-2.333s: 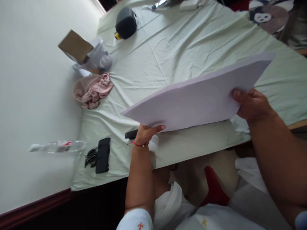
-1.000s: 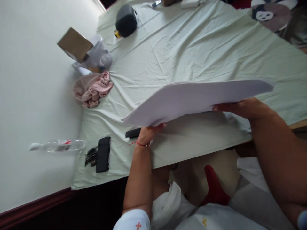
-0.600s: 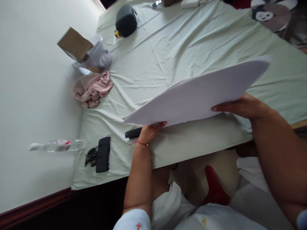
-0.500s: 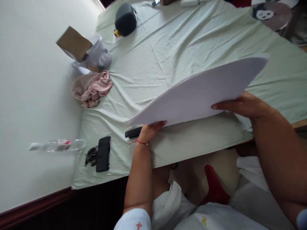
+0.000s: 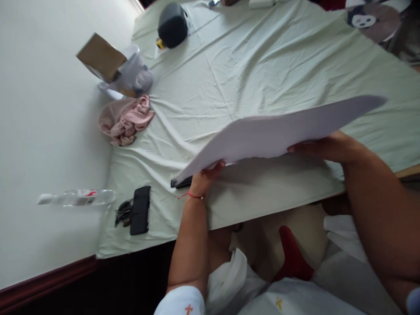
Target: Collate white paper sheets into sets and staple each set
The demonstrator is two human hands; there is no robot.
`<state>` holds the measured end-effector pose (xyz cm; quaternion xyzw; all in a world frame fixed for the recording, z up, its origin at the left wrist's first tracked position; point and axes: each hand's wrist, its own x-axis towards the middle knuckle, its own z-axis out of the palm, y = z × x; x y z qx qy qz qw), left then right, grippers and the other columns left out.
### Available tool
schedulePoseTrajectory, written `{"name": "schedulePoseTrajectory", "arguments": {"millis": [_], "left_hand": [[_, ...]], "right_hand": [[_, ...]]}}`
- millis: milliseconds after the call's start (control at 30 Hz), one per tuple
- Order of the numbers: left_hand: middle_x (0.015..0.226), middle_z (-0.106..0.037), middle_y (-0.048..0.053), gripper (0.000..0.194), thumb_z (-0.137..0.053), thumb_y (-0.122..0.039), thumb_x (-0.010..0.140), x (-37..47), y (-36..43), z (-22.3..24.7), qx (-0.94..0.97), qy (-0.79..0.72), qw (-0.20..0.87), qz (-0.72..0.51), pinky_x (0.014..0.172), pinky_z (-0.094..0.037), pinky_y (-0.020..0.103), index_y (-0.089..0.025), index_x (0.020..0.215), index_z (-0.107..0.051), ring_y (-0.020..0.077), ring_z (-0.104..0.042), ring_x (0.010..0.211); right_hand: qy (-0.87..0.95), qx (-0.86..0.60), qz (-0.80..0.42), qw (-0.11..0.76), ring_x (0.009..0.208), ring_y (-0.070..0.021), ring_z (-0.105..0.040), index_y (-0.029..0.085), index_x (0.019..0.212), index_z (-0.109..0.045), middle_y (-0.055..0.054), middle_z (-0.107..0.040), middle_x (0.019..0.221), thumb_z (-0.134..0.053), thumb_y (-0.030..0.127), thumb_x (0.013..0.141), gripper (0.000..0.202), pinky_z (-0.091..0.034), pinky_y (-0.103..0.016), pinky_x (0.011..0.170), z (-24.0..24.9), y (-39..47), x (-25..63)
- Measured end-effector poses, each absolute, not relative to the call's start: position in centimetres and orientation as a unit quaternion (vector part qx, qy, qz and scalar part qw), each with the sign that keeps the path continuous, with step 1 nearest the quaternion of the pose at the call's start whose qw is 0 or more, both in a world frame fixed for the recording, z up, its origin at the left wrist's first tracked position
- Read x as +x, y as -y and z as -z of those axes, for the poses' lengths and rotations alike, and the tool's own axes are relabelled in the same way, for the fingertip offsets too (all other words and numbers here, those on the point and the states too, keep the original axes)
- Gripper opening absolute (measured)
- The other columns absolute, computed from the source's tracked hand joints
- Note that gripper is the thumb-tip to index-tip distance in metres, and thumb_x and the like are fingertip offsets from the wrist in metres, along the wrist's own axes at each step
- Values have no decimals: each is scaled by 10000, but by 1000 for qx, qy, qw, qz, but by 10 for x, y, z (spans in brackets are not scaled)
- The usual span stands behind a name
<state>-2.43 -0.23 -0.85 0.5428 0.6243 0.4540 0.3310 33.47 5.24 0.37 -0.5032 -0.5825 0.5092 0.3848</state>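
One piece or stack of white paper [image 5: 259, 135] is held above the worktop [image 5: 243, 197], from the centre to the right of the frame; how many sheets it has I cannot tell. Its long axis slants from lower left to upper right, one end near a black stapler-like object [image 5: 180, 183], the other pointing to the right side of the frame. It bends in a wave.

Two hands grip its lower edge. The left hand [image 5: 206, 177], with one red string bracelet [image 5: 196, 196], is partly closed, thumb on the near face, the other fingers mostly hidden. The right hand [image 5: 331, 146] is more open, one digit stretched leftward along the edge; how tightly it presses I cannot tell.

At the left of the frame are one clear bottle [image 5: 82, 198], cap toward the left edge, one bunch of keys [image 5: 124, 213] and one flat black object [image 5: 140, 210] just beside it. In the upper left are one pink cloth [image 5: 131, 120], one cardboard box [image 5: 101, 57] on a plastic tub [image 5: 136, 72], and one black case [image 5: 173, 25] next to a small yellow object [image 5: 159, 43].
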Motion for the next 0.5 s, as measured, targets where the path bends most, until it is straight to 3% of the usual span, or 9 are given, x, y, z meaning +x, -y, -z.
{"name": "schedulePoseTrajectory", "arguments": {"millis": [133,300,500], "left_hand": [[1192,-760,116,521,-831,-618,776,-13,-2,11,505,-599,350,-513,1235,-402,459,-209,1086,-747,287,-633,1304],[1312,-741,88,612,-858,-674,730,-6,-1,13,383,-578,468,-549,1191,-481,433,-254,1161,-747,290,-623,1349],[1399,-699,92,676,-894,-674,680,-4,-3,10,286,-610,469,-570,1135,-551,465,-251,1175,-712,323,-633,1335]], "right_hand": [[545,-513,-531,398,945,-225,-706,206,1012,-805,-42,-778,1048,-935,403,690,399,-615,-372,899,-6,-53,331],[491,-530,-564,399,760,-184,-695,195,831,-806,-33,-778,890,-893,452,746,285,-616,-314,701,-7,-54,329],[454,-508,-598,422,803,-173,-723,203,860,-820,-32,-797,949,-925,398,718,263,-628,-291,751,-6,-54,328]]}}
